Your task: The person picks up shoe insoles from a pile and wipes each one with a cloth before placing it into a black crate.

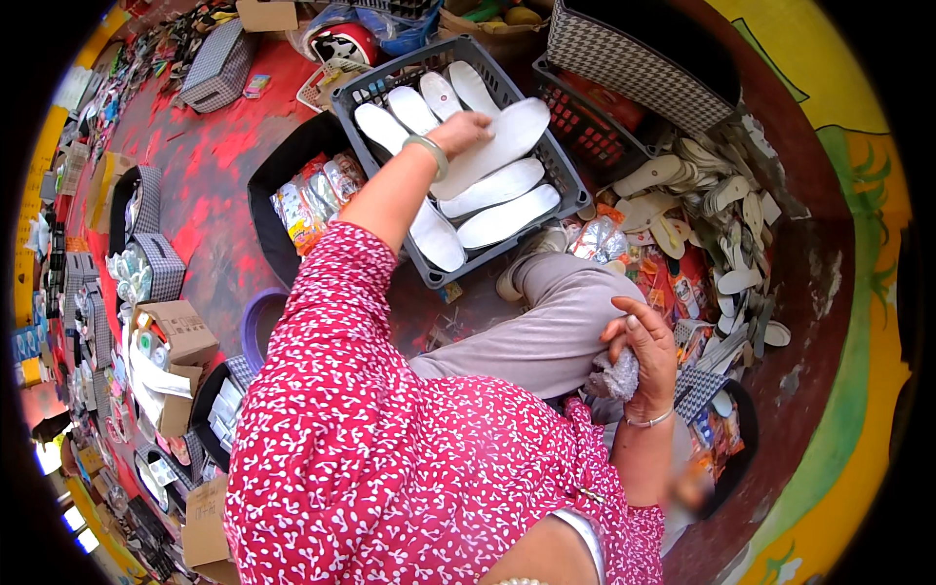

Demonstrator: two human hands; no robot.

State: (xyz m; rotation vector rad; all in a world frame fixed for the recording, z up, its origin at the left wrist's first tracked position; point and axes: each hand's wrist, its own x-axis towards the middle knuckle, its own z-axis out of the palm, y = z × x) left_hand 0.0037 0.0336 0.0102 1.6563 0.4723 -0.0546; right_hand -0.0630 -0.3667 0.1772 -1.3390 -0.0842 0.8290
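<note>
One insole (505,141) is held by left hand (463,135); insoles (509,216) beneath are left crated; crumpled wrap (613,378) is held by right hand (645,353).

The head view looks steeply down from just above the patterned shirt (390,458), which looms close along the lower middle, and faces forward onto the grey crate (565,164), farther off at top centre. The wide fisheye circle also takes in red floor (219,190) at left and a painted wall (843,419) at right, both curving toward the rim.
</note>
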